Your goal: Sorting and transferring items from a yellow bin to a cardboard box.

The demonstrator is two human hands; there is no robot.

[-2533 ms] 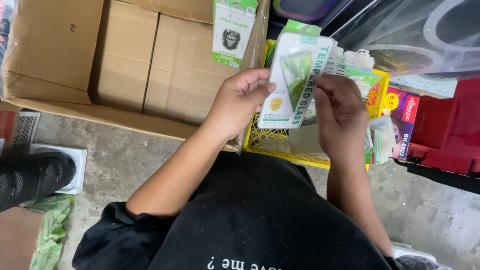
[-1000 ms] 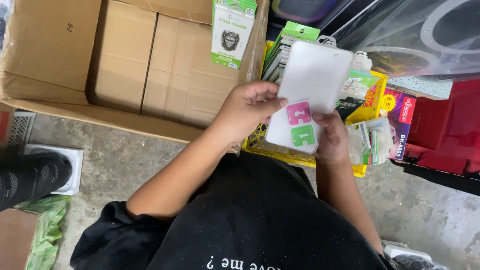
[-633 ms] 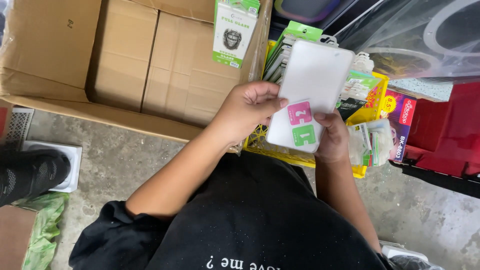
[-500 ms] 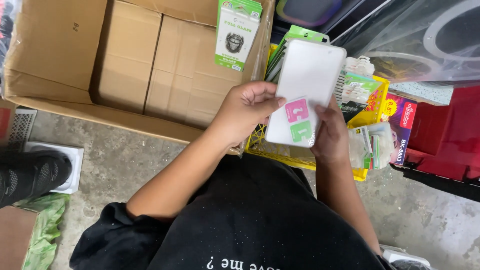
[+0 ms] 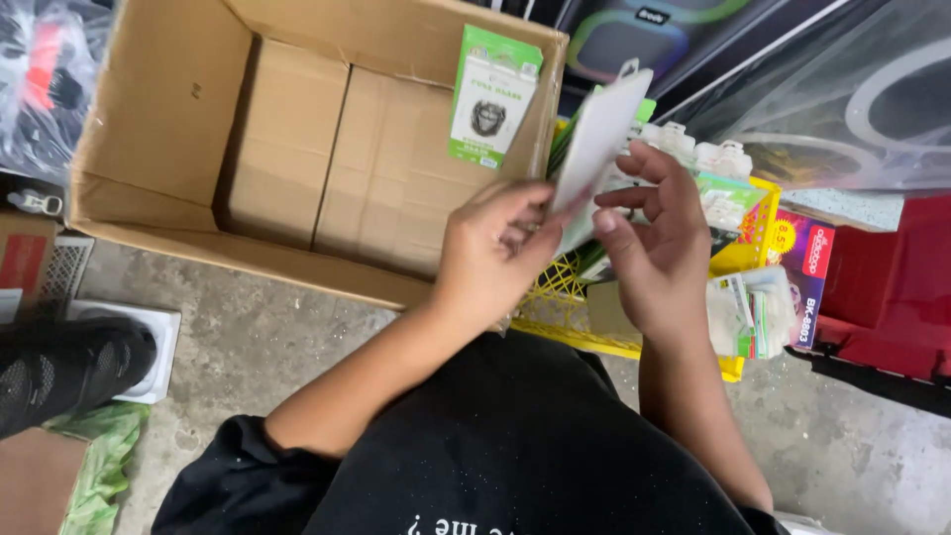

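Note:
My left hand (image 5: 493, 260) and my right hand (image 5: 662, 248) both hold a flat white packet (image 5: 597, 144), which is turned nearly edge-on and tilted up to the right. My left fingers pinch its lower edge; my right fingers rest on its right side. Below the hands sits a yellow plastic basket (image 5: 580, 322) with several green and white packets standing in it. A green and white packet (image 5: 492, 96) with a dark animal-head picture leans on the right wall of a big open cardboard box (image 5: 158, 139).
The cardboard box holds closed brown cartons (image 5: 376, 178). Red crates (image 5: 892, 287) and a colourful small box (image 5: 807, 267) stand to the right. Clear plastic wrapping (image 5: 842, 89) lies at the upper right. A black shoe (image 5: 59, 372) is on the concrete floor at left.
The white packet faced me flat with its pink and green stickers showing; now it is turned edge-on. My right hand has come from behind it to its right side.

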